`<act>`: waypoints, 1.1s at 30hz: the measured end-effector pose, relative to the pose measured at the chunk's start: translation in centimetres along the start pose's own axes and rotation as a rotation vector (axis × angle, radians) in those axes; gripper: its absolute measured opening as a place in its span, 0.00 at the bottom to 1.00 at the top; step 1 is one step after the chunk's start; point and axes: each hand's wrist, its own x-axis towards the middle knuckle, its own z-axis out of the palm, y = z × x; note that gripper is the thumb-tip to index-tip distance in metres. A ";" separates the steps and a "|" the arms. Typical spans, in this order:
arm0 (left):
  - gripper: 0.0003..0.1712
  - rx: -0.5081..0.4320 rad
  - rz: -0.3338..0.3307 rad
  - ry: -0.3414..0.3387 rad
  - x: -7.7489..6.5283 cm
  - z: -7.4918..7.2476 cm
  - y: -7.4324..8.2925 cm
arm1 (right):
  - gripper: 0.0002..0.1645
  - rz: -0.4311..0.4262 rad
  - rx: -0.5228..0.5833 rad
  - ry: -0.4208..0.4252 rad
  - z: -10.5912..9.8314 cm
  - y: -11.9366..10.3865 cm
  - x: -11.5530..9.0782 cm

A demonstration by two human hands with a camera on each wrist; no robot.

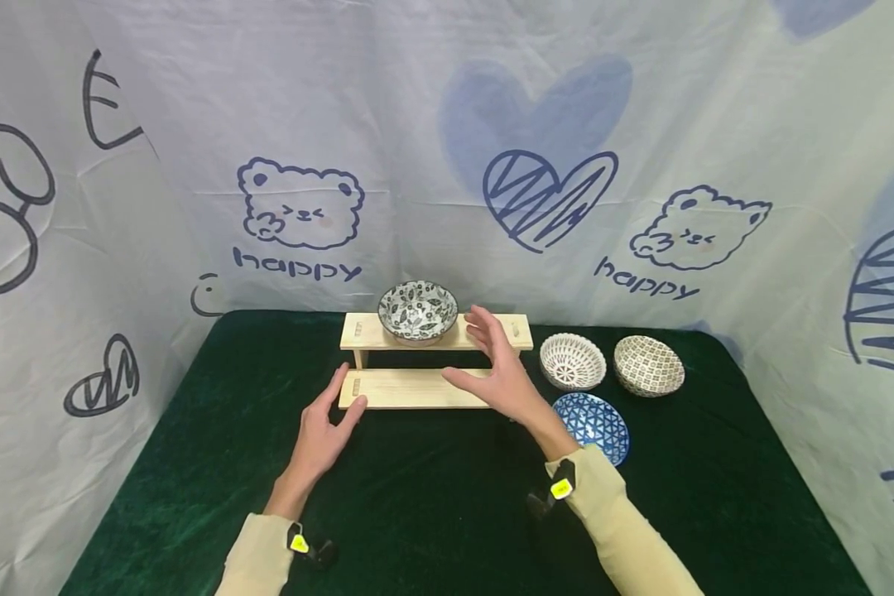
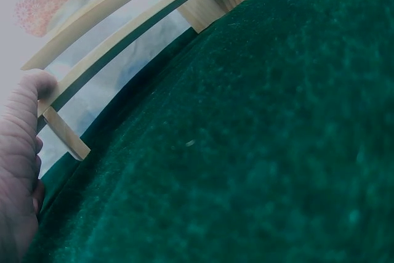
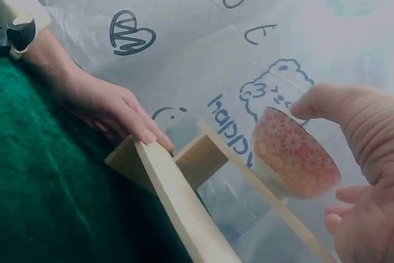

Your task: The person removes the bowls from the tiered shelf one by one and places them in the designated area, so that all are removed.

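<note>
A two-tier wooden shelf (image 1: 410, 389) stands at the back of the green cloth. On its upper board sits a bowl (image 1: 417, 310) with a dark leaf pattern inside; its outside shows pink flowers in the right wrist view (image 3: 292, 155). My left hand (image 1: 320, 434) grips the left end of the lower board, thumb on the front edge and fingers along the side. To the right of the bowl, my right hand (image 1: 499, 377) hovers with fingers spread, thumb over the lower board. It holds nothing, and the bowl rests upright between thumb and fingers in the right wrist view.
Right of the shelf stand a white patterned bowl (image 1: 572, 362) and a brown-patterned bowl (image 1: 648, 366). A blue patterned dish (image 1: 592, 426) lies in front of them, partly behind my right wrist. A printed white curtain (image 1: 417, 124) hangs behind the green cloth (image 1: 432, 513).
</note>
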 end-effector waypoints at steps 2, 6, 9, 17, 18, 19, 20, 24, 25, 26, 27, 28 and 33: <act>0.42 0.001 -0.001 -0.002 0.0 0.0 0.1 | 0.60 0.023 -0.006 -0.035 0.2 -0.1 0.7; 0.42 -0.002 0.000 -0.002 0.0 0.0 0.1 | 0.64 0.074 -0.003 -0.073 0.6 -0.2 1.8; 0.42 -0.003 -0.001 0.000 0.0 -0.1 0.1 | 0.65 0.117 0.012 -0.071 0.9 -0.3 2.4; 0.42 -0.003 -0.006 0.001 0.0 -0.1 0.1 | 0.67 0.114 0.060 -0.074 1.7 -0.3 3.9; 0.42 -0.003 -0.005 0.001 0.0 -0.1 0.1 | 0.67 0.112 0.056 -0.073 1.8 -0.2 4.1; 0.42 -0.002 -0.004 0.001 0.0 -0.1 0.1 | 0.67 0.114 0.050 -0.070 2.0 -0.2 4.2; 0.42 -0.002 -0.003 0.000 0.1 -0.1 0.1 | 0.68 0.114 0.044 -0.067 2.1 -0.1 4.4; 0.42 -0.003 -0.002 -0.001 0.1 -0.1 0.1 | 0.69 0.117 0.016 -0.036 2.6 0.0 5.0; 0.42 -0.004 -0.002 -0.002 0.1 -0.1 0.1 | 0.69 0.120 0.010 -0.025 2.8 0.0 5.1; 0.42 -0.005 -0.002 -0.001 0.1 -0.1 0.0 | 0.70 0.124 0.003 -0.014 2.9 0.0 5.3; 0.43 -0.005 -0.002 -0.001 0.1 -0.1 0.0 | 0.70 0.130 -0.002 -0.003 3.0 0.0 5.4; 0.42 -0.006 -0.001 -0.001 0.1 -0.1 0.0 | 0.71 0.139 -0.007 0.008 3.2 0.0 5.5; 0.42 -0.005 0.004 0.004 0.0 0.0 0.0 | 0.76 0.196 -0.016 0.058 3.8 -0.1 6.0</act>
